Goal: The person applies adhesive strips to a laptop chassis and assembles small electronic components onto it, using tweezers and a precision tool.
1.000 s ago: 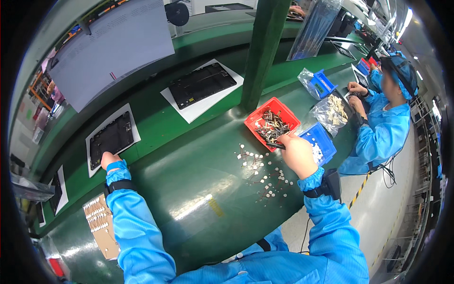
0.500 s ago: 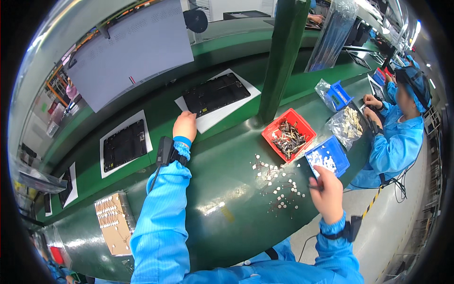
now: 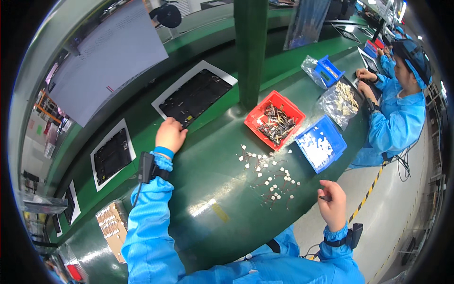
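Black rectangular panel [image 3: 193, 97] on a white flat sheet [image 3: 219, 72], upper left of centre, could skew if tugged — left hand [image 3: 171, 136] curled at its lower corner, hold unclear; right hand [image 3: 333, 202], lower right, closed around a small dark piece [image 3: 325, 198].

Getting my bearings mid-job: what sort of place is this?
Probably an electronics assembly line: flat black panels lie in a row on white sheets, a red bin on the green bench holds small parts, and a co-worker in blue works further along.

Passage between left grip [image 3: 171, 136] and post [image 3: 250, 57]
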Available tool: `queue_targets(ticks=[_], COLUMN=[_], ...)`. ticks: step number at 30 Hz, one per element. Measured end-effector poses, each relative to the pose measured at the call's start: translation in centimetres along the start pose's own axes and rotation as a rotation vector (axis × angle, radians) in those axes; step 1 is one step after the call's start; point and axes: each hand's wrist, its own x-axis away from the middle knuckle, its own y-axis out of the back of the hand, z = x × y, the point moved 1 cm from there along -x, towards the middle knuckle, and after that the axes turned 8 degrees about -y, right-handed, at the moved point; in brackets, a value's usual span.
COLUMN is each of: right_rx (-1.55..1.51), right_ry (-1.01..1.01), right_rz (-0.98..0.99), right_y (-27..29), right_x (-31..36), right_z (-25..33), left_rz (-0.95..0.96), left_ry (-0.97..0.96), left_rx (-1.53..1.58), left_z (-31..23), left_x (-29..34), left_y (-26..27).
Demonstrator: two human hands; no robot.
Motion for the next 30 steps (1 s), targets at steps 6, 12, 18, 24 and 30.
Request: queue_targets(ticks=[6, 12, 18, 24, 30], right_rx=[-0.052, 0.018, 0.102, -0.136, -0.383], right_ry=[-0.069, 0.059, 0.109, 0.068, -0.024], right_rz=[0.088, 0.157, 0.112, -0.004, -0.089], right_y=[-1.1, -3.3, -4.9, -5.2, -6.9], right_x=[-0.7, -0.4, -0.8, -0.7, -0.5], right_z=[-0.2, -1.4, -1.2, -1.6, -2.3], left_rz=[-0.053, -0.091, -0.049, 0.032, 0.058], left_ry=[0.016, 0.029, -0.186, -0.306, -0.353], left_rx=[0.114, 0.081, 0.068, 0.11, 0.055], left_z=[3.2, 2.3, 4.3, 4.2, 5.2], left_x=[1.1, 1.3, 2.6, 2.9, 3.3], left_y=[0.4, 1.0, 1.8, 2.6, 2.7])
